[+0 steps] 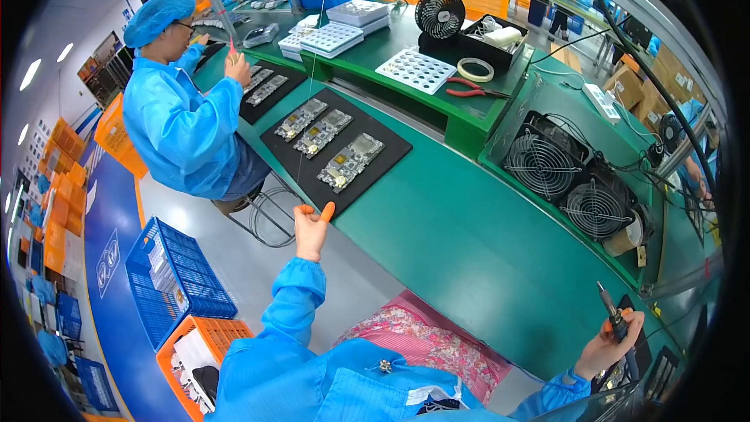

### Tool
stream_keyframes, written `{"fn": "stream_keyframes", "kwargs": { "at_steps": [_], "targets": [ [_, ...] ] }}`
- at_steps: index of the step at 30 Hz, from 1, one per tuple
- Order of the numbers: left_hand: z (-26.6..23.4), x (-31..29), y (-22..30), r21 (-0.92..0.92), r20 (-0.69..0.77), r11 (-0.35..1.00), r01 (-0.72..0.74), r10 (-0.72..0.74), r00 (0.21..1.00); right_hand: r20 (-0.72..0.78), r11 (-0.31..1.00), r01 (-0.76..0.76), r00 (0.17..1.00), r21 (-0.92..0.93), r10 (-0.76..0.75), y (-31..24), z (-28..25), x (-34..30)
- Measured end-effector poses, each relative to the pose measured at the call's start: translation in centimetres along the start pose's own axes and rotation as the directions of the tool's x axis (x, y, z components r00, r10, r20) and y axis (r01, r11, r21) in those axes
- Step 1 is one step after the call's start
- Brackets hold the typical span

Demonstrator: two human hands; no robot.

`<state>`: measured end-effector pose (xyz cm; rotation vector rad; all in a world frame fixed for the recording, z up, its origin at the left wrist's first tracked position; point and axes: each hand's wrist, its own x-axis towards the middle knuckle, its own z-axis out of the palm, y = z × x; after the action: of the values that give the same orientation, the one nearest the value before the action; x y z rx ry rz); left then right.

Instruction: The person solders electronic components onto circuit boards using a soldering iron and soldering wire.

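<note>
My left hand (312,233), with orange finger covers, is closed beside the near corner of a black mat (371,176). A thin solder wire (308,101) runs down from above to its curled fingers. Three populated circuit boards lie on this mat: one at the left (301,119), one in the middle (323,134) and a larger one at the right (351,162). At the far right, my right hand (605,350) grips a soldering iron (613,314) by its dark handle, metal tip pointing up. Dark items below that hand are partly hidden.
Left, a co-worker (183,121) sits at another mat with boards. Across the green bench (437,227) are a white tray (416,70), red pliers (473,89), a tape roll (475,69) and two caged fans (544,164). Blue (176,281) and orange crates (195,359) stand on the floor.
</note>
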<state>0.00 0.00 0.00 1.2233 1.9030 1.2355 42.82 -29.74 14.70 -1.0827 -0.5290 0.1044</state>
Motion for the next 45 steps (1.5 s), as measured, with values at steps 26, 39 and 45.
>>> {"fn": "stream_keyframes", "kwargs": {
  "at_steps": [26,39,45],
  "targets": [
    [6.1,-29.5,11.4,0.445,0.892,0.567,0.693,-0.215,-0.397,-0.008,0.994,-0.101,0.995,-0.027,0.101,0.8,0.5,-2.2],
    [6.0,-27.7,8.2,0.446,0.847,0.104,0.889,0.272,-0.457,0.069,0.978,-0.049,0.996,-0.205,0.064,1.2,0.6,-3.2],
    [2.0,-19.3,10.0,-0.373,0.928,0.711,0.596,0.293,0.231,0.418,0.967,-0.076,0.891,-0.244,0.175,4.0,3.7,-4.9]
  ]
}}
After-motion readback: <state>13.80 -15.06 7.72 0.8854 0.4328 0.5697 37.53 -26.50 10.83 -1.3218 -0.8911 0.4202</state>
